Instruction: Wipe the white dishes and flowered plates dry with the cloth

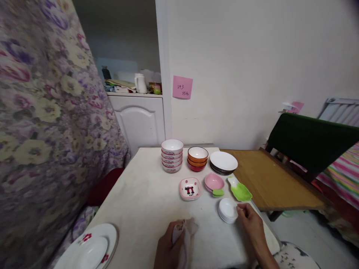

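Observation:
My left hand (pixel 168 246) is closed around a crumpled pale cloth (pixel 186 229) near the front edge of the white table (pixel 146 198). My right hand (pixel 252 222) rests on the table with its fingertips touching the right rim of a stack of small white saucers (pixel 227 210). Just beyond the saucers lie a green leaf-shaped dish (pixel 239 189), a pink dish (pixel 214 182) with a green tab, and a square pink-rimmed dish (pixel 190 188) marked "CAT".
At the table's far end stand a stack of white patterned bowls (pixel 172 155), orange-red bowls (pixel 198 158) and stacked plates (pixel 223 162). A flowered white plate (pixel 89 248) sits front left. A wooden table (pixel 269 179) and dark chair (pixel 311 140) are right; floral curtain (pixel 42 123) left.

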The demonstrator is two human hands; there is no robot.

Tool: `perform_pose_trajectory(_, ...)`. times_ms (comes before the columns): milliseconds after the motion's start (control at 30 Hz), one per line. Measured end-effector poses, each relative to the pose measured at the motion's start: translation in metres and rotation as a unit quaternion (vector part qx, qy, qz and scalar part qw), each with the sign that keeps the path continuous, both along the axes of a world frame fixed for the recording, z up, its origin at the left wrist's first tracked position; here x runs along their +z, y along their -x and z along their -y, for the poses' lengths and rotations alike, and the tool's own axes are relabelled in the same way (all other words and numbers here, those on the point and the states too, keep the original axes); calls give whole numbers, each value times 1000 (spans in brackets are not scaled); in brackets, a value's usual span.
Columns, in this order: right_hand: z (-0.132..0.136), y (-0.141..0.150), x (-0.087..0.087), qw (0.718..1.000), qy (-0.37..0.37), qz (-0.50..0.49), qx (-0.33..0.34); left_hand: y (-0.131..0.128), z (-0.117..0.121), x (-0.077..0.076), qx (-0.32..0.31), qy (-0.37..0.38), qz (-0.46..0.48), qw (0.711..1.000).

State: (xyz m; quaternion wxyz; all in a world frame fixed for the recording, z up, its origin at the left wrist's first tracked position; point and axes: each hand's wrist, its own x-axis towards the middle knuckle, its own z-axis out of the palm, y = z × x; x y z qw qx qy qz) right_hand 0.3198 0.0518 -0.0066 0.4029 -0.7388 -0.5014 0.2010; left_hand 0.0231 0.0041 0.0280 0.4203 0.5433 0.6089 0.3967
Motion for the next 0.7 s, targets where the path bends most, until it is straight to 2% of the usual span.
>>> perform_pose_trajectory(333,-2,1,-1,1000,0,-3,12,1,-2,-6,7,-2,-7,1000)
perform_pose_trajectory(533,-1,1,-1,1000,1,-5,13,3,-2,-2,-20,12,-10,1000)
perform_pose_trajectory(700,10,-2,8,1000,-11,-5,-13,4,0,-5,-22,-6,-10,1000)
